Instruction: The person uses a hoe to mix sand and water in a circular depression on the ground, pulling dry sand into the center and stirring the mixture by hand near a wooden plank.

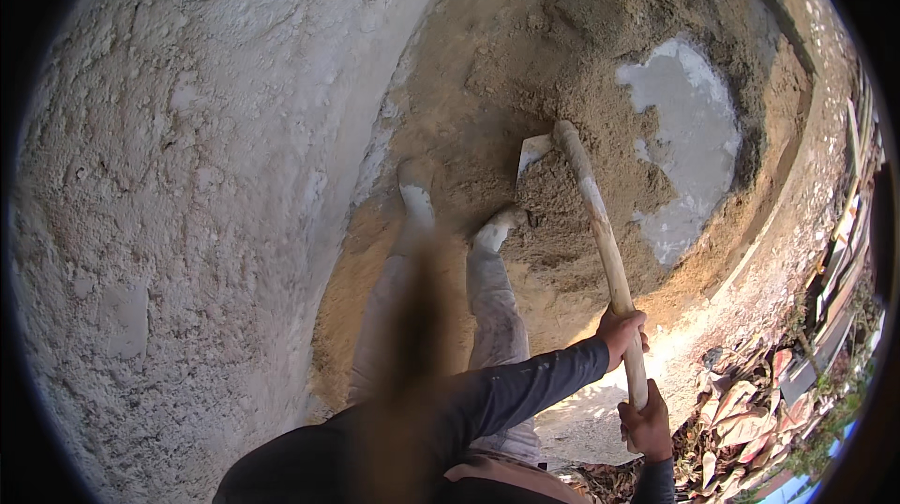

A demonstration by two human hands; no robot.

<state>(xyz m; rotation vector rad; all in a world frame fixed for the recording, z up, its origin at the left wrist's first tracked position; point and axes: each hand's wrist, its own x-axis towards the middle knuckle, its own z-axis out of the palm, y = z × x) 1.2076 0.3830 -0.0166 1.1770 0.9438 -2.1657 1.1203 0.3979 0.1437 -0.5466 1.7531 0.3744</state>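
Just right of the person's trousered legs, a hoe with a long, pale, round wooden handle slants across the scene, its long axis running from the near right to the far side and leaning left. Both hands are wrapped around the handle, fingers curled closed. The left hand grips farther up the shaft and so is nearer the working end; the right hand holds the butt end, nearer the body and a little farther right.

From the hands, the flat, pale metal blade lies far and to the left, at the left side of the handle's far end, just beyond the right boot. It rests against the damp brown sandy heap; how deep its edge sits cannot be told. The irregular patch of light grey powder lies on the other side of the handle, to the far right, apart from the blade. The rough grey plastered wall stands well to the left.
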